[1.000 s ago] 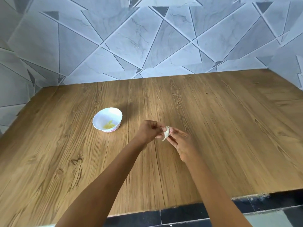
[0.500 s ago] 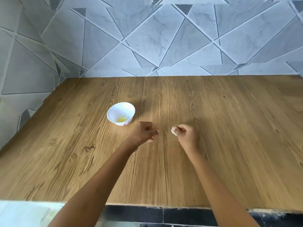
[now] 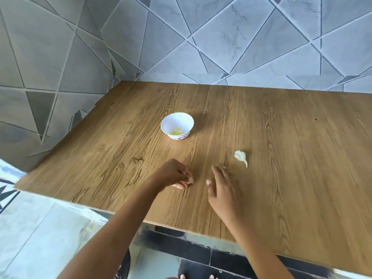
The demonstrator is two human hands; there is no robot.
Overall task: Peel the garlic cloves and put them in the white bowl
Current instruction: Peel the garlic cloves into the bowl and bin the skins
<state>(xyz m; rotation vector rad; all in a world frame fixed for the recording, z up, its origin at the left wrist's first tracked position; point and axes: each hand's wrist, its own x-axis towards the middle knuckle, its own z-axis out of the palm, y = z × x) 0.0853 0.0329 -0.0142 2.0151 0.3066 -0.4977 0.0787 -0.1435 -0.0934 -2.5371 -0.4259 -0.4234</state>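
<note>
On the brown wood-grain tabletop (image 3: 291, 158), just beyond your right fingertips, lies a pale, papery garlic piece with a pointed tail (image 3: 241, 157). You cannot tell whether it is a clove or loose skin. Your right hand (image 3: 221, 190) hovers near it without touching, fingers straight and slightly spread. Your left hand (image 3: 175, 175) sits just beside the right, low over the wood, its fingers curled in against the thumb with nothing visible between them. Farther back stands the small white scalloped bowl (image 3: 171, 122), with yellow peeled garlic cloves (image 3: 176, 131) at its bottom. Grey marbled wall tiles (image 3: 241, 47) rise behind the table.
</note>
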